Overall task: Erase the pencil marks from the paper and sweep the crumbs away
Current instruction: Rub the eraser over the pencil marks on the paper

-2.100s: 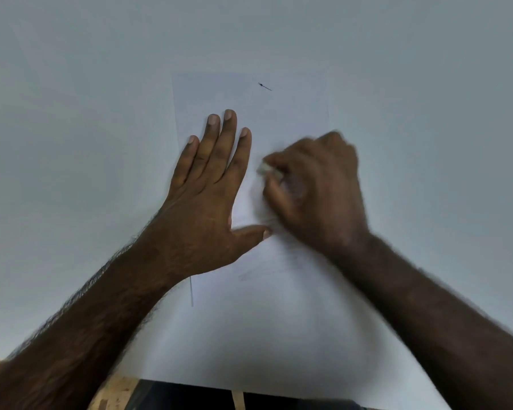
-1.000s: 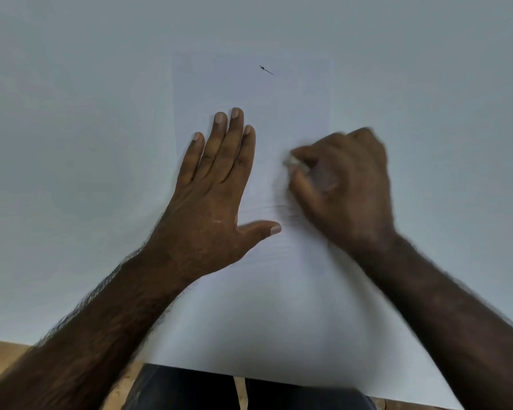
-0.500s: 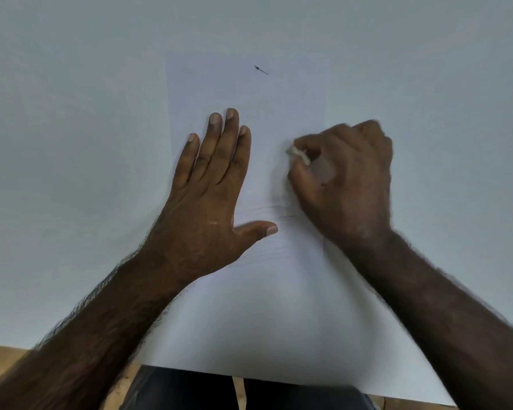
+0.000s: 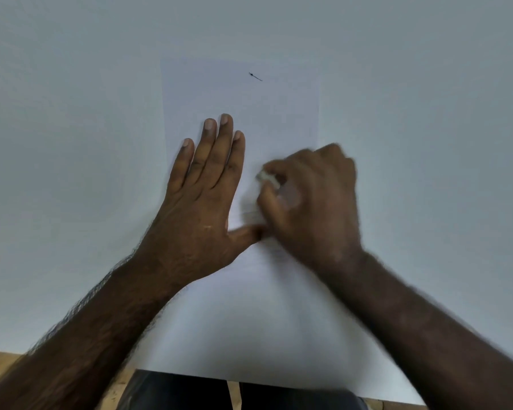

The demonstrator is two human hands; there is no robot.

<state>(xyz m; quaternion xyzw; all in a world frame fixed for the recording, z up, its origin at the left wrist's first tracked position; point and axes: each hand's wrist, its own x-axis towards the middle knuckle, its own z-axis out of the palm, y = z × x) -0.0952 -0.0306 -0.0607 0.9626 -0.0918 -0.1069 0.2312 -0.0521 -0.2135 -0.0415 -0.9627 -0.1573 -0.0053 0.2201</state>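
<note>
Eraser (image 4: pixel 267 179) pinched between right hand (image 4: pixel 311 202) fingers (image 4: pixel 271 168), on paper (image 4: pixel 249 306).

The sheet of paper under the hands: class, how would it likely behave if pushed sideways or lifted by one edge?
The paper looks thin and flat, so it would probably flop. The left hand presses it flat, suggesting it slides easily on the smooth table.

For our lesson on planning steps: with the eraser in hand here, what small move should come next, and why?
Probably keep rubbing just below the eraser: faint pencil lines show there on the paper. The right hand pinches the eraser, and the left hand lies flat on the sheet. The dark mark near the top can wait.
</note>
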